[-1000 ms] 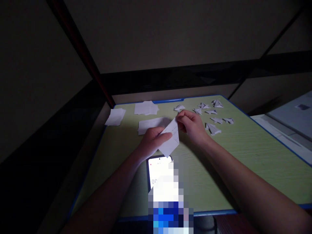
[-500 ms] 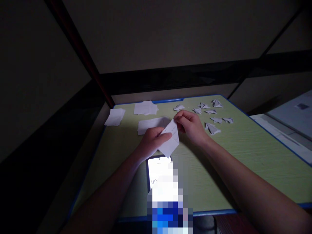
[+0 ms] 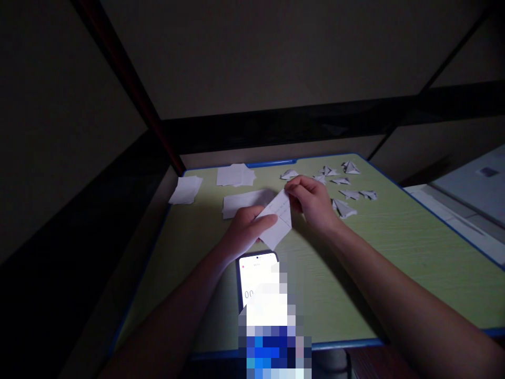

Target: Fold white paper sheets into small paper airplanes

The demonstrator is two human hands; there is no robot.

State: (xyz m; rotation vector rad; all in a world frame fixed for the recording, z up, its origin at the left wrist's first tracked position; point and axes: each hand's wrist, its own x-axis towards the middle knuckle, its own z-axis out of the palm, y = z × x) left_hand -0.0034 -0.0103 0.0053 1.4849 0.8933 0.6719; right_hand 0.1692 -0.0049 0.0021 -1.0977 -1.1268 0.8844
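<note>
Paper [image 3: 282, 229], white, folded, one corner toward the near side, faint writing on its face; held up above the green table [image 3: 394, 258], between both hands, just beyond the phone [image 3: 258, 273]. Left hand [image 3: 248, 229]: closed on the paper's left edge, thumb across it. Right hand [image 3: 310, 197]: fingers curled, pinching the far corner. Phone: lit, partly obscured. Far left: white pile [image 3: 185, 189]; second pile [image 3: 230, 176] to its right; third pile [image 3: 244, 201] just beyond the left hand. Far right: folded shapes [image 3: 351, 168], scattered.
</note>
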